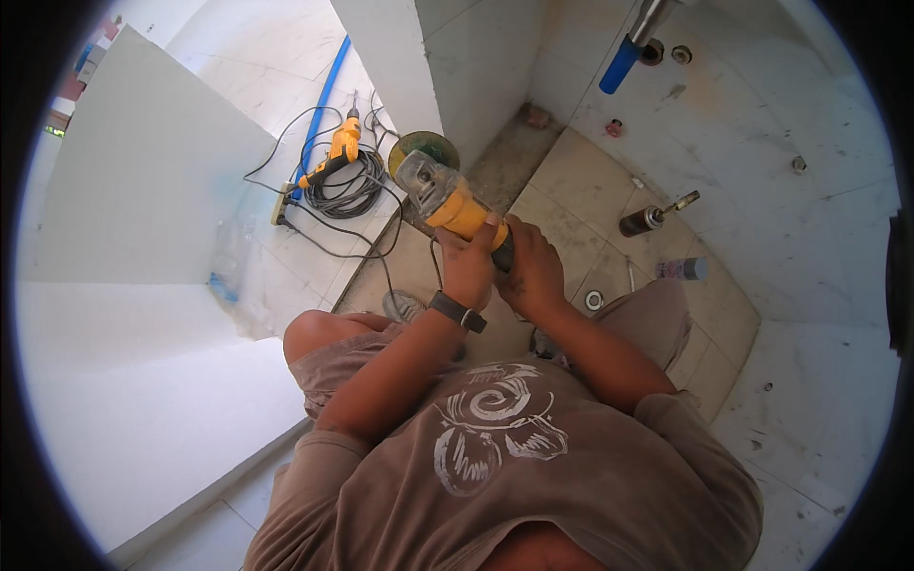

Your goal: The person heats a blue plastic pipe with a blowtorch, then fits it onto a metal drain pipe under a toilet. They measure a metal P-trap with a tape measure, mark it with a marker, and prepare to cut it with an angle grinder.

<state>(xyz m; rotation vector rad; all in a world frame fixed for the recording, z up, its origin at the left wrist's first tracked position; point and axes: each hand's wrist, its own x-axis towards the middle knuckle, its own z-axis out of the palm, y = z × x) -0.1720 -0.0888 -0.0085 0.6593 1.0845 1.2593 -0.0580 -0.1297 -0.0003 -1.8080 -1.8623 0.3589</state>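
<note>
A yellow and black angle grinder (pixel 461 213) is held between my two hands, its dusty grey head pointing up and to the left. The round disc (pixel 438 145) at its far end is greenish-brown; whether it spins I cannot tell. My left hand (pixel 466 270), with a dark watch on the wrist, wraps the near side of the body. Around the black rear end closes my right hand (pixel 535 272). A dark power cord (pixel 435 262) shows beside the left wrist. The disc is close to the edge of the pale wall; contact cannot be made out.
An orange drill (pixel 345 143) lies by coiled cable (pixel 347 195), a blue pipe (pixel 328 90) and a power strip (pixel 282 204). To the right are a dark bottle-shaped tool (pixel 642 221), a can (pixel 682 269) and a floor drain (pixel 594 300). Pipe fittings (pixel 682 54) stick from the tiled wall.
</note>
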